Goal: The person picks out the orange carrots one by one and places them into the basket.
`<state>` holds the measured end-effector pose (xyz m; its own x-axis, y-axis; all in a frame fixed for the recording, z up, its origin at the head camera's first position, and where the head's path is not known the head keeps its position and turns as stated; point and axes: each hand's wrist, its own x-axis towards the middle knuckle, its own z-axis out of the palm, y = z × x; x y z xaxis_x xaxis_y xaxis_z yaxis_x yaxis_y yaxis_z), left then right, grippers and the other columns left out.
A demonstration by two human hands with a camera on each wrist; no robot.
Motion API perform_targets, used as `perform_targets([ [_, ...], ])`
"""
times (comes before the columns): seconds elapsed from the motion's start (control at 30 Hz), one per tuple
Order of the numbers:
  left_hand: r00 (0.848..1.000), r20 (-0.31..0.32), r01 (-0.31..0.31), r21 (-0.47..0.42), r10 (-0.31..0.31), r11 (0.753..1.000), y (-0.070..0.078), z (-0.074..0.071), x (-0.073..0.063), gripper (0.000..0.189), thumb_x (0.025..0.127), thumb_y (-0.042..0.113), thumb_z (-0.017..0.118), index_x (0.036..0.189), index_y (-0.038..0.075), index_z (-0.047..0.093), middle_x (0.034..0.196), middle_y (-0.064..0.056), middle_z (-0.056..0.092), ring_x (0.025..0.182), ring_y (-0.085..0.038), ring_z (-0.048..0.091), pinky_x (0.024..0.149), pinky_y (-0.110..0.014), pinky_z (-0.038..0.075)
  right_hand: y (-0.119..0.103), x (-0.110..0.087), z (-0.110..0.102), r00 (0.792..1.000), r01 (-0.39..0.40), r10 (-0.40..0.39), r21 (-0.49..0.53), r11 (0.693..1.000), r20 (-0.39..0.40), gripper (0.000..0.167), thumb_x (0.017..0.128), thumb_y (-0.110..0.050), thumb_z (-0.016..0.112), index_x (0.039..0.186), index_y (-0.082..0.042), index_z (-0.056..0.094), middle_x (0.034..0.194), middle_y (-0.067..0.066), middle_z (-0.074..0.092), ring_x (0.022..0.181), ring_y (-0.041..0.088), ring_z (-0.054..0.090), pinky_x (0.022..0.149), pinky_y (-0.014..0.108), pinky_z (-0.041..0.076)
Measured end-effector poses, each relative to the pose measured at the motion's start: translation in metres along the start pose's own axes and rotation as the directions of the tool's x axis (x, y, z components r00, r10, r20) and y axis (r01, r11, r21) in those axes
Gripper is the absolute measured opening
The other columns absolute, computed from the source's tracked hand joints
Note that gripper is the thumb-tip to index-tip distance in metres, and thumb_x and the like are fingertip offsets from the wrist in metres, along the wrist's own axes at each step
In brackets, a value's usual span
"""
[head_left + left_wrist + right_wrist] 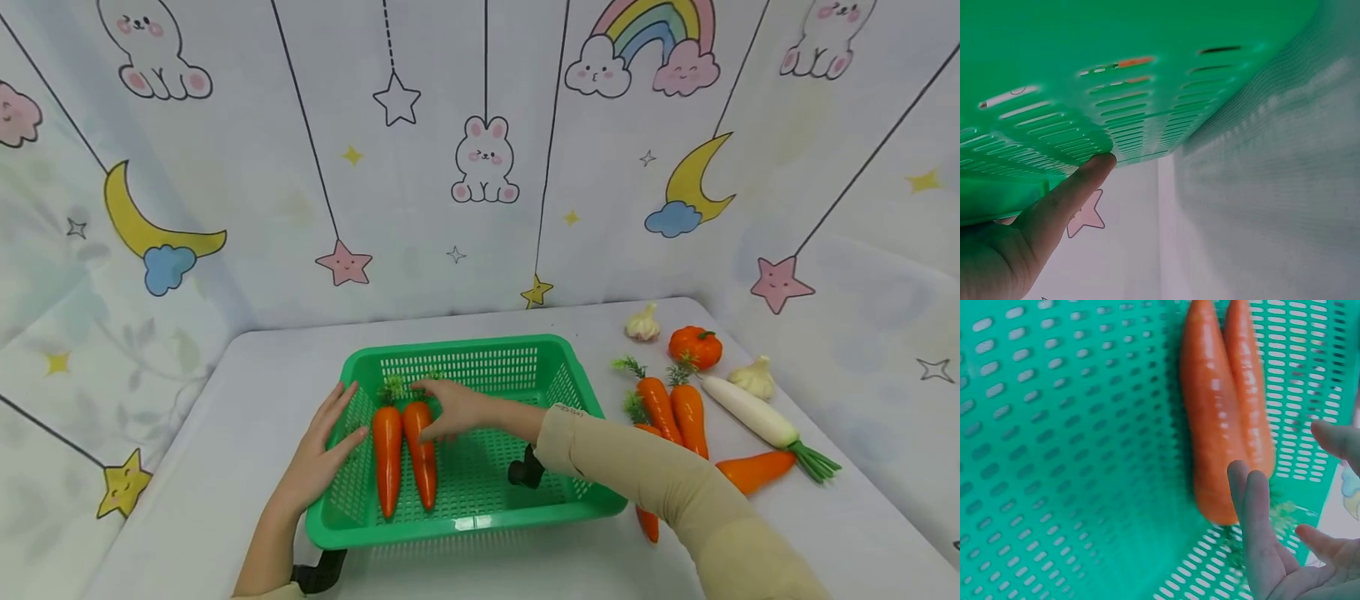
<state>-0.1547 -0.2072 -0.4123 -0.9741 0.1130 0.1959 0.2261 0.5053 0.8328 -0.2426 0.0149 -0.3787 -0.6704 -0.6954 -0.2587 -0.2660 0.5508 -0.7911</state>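
Two orange carrots (387, 460) with green tops lie side by side in the left part of a green plastic basket (465, 525). My right hand (461, 408) is over the upper end of the right-hand carrot (1213, 425), with thumb and fingers spread apart and nothing held between them. In the right wrist view its fingertips (1257, 484) overlap the thick end of that carrot. At the basket's left side, my left hand (318, 462) rests with extended fingers. The left wrist view shows one straight finger (1079, 187) against the slotted outer wall.
To the right of the basket lie more carrots (688, 417), a white radish (750, 408), an orange pumpkin (695, 347) and two garlic bulbs (642, 323). A patterned cloth (420, 208) hangs behind the white table (187, 467). The right forearm crosses the basket's right rim.
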Motion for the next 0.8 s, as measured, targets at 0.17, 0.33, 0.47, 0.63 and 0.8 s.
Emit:
perform_targets([
  [0.17,1.000,0.000,0.001,-0.001,-0.001,1.000,0.001,0.000,0.001,0.060,0.093,0.026,0.053,0.146,0.015,0.025,0.152,-0.012,0.007,0.135,-0.041,0.007,0.092,-0.073,0.014,-0.005,-0.006,-0.009,1.000,0.013,-0.013,0.011,1.000,0.000,0.081,0.078,-0.012,0.073,0.144,-0.010,0.026,0.141,0.021,0.029,0.081,0.036,0.063,0.068,0.044,0.053],
  [0.33,1.000,-0.004,-0.001,0.002,0.001,1.000,0.001,0.000,0.001,0.060,0.093,0.024,0.053,0.146,0.014,0.025,0.152,-0.014,0.007,0.135,-0.042,0.007,0.092,-0.073,0.014,-0.011,-0.018,-0.018,0.997,0.066,-0.070,-0.178,0.982,-0.014,0.081,0.077,-0.023,0.073,0.144,-0.011,0.028,0.141,0.016,0.034,0.116,0.033,0.047,0.084,0.041,0.047],
  [0.47,1.000,-0.006,-0.003,0.000,0.003,1.000,0.001,0.000,0.001,0.061,0.093,0.027,0.053,0.146,0.015,0.025,0.152,-0.014,0.007,0.135,-0.041,0.007,0.092,-0.073,0.014,-0.015,-0.031,-0.026,0.994,0.098,-0.105,-0.247,0.964,-0.015,0.082,0.077,-0.025,0.074,0.144,-0.011,0.028,0.140,0.015,0.037,0.113,0.027,0.050,0.082,0.035,0.047],
  [0.63,1.000,-0.007,-0.004,0.000,0.004,1.000,0.000,0.000,0.002,0.061,0.093,0.029,0.053,0.146,0.016,0.025,0.152,-0.013,0.008,0.135,-0.041,0.007,0.092,-0.073,0.014,-0.016,-0.048,-0.039,0.993,0.112,-0.118,-0.173,0.979,-0.027,0.084,0.076,-0.023,0.075,0.144,-0.017,0.026,0.139,0.017,0.037,0.071,0.015,0.062,0.066,0.027,0.050],
  [0.8,1.000,-0.009,-0.007,0.004,0.007,1.000,0.000,-0.001,0.002,0.061,0.093,0.027,0.053,0.146,0.015,0.025,0.152,-0.013,0.008,0.135,-0.041,0.007,0.092,-0.073,0.014,-0.016,-0.068,-0.050,0.991,0.123,-0.128,-0.122,0.985,-0.033,0.085,0.076,-0.023,0.075,0.145,-0.020,0.025,0.138,0.015,0.038,0.071,0.014,0.064,0.068,0.027,0.051],
])
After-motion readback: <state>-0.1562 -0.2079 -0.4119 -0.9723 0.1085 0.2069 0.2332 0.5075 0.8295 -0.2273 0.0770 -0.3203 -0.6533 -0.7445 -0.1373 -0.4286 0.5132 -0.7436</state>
